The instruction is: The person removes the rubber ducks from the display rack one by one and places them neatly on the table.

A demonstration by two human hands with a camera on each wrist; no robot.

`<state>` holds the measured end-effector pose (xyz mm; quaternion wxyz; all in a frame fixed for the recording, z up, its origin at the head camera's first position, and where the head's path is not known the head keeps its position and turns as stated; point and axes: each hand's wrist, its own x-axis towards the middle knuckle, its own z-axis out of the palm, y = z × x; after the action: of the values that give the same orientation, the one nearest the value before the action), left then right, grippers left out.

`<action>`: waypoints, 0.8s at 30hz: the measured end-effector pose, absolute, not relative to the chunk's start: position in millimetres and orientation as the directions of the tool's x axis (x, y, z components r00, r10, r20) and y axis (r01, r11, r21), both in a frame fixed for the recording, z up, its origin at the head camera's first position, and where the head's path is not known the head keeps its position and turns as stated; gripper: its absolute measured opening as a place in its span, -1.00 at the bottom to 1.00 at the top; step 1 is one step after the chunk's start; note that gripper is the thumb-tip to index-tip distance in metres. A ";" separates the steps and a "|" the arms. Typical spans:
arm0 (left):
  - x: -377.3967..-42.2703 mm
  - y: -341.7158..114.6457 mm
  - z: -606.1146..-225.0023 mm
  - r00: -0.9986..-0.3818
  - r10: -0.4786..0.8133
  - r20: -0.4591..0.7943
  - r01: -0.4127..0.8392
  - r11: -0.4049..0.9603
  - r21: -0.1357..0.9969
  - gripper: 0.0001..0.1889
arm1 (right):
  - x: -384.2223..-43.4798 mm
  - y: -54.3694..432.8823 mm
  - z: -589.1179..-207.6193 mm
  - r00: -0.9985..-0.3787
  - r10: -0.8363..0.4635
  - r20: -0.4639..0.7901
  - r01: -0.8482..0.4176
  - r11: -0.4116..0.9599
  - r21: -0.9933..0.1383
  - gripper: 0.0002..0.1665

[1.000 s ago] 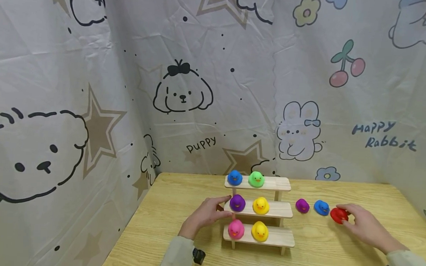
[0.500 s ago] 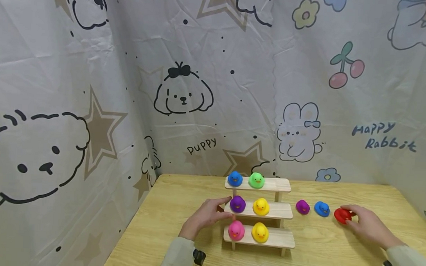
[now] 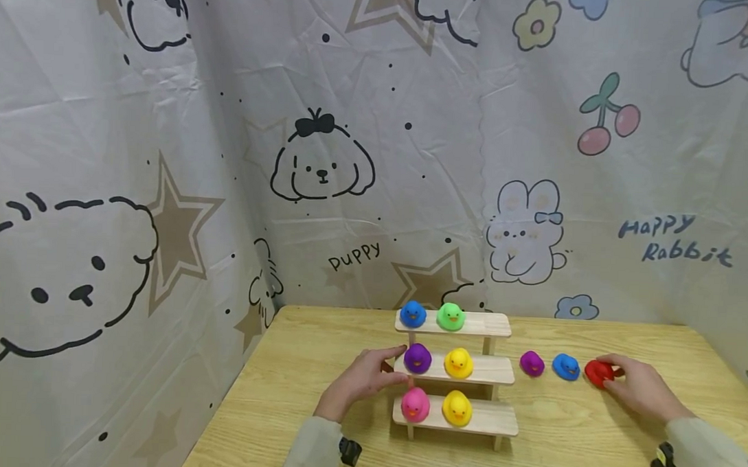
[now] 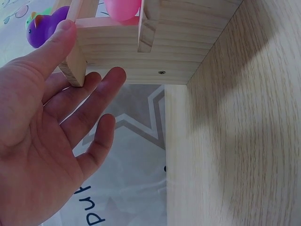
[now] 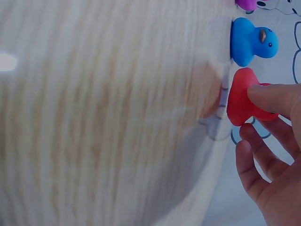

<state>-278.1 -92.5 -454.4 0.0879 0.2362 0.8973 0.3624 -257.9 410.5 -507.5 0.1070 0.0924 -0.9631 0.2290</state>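
A three-tier wooden display stand (image 3: 493, 369) bears toy ducks. In the head view, my left hand (image 3: 365, 376) is at the left end of its middle tier, next to a purple duck (image 3: 417, 359). The left wrist view has the thumb and fingers on either side of that board end, the other fingers spread loosely. My right hand (image 3: 643, 388) pinches a red rubber duck (image 3: 599, 373) between thumb and fingers, right of the stand. In the right wrist view, the red duck's flat base faces the tabletop, close beside a blue duck (image 5: 249, 42).
On the stand also sit blue (image 3: 413, 314), green (image 3: 451, 316), pink (image 3: 415, 405) and two yellow ducks (image 3: 459, 363). A magenta duck (image 3: 531, 363) is left of the loose blue one on the wooden table (image 3: 565, 432). A printed cloth (image 3: 376, 158) hangs behind.
My right hand first shifts the red duck slightly right, then back a little left and farther from me, tilting it. The left hand stays at the stand.
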 end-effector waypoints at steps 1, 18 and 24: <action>-278.1 -92.5 -454.5 -0.871 0.491 0.016 0.364 0.624 0.691 -0.36 | -258.7 410.6 -508.1 -0.961 -0.127 0.246 -0.224 0.879 -0.421 -0.54; -277.7 -92.1 -454.5 -0.879 0.477 0.003 0.346 0.634 0.692 -0.37 | -266.4 411.6 -511.0 -0.966 -0.111 0.232 -0.208 0.868 -0.451 -0.55; -277.2 -91.0 -453.5 -0.884 0.467 -0.002 0.336 0.640 0.691 -0.33 | -269.5 414.3 -511.6 -0.974 -0.106 0.200 -0.190 0.865 -0.464 -0.54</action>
<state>-277.2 -91.0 -453.5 0.0902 0.2228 0.9010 0.3610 -269.5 414.3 -511.6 0.0841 0.0769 -0.9621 0.2479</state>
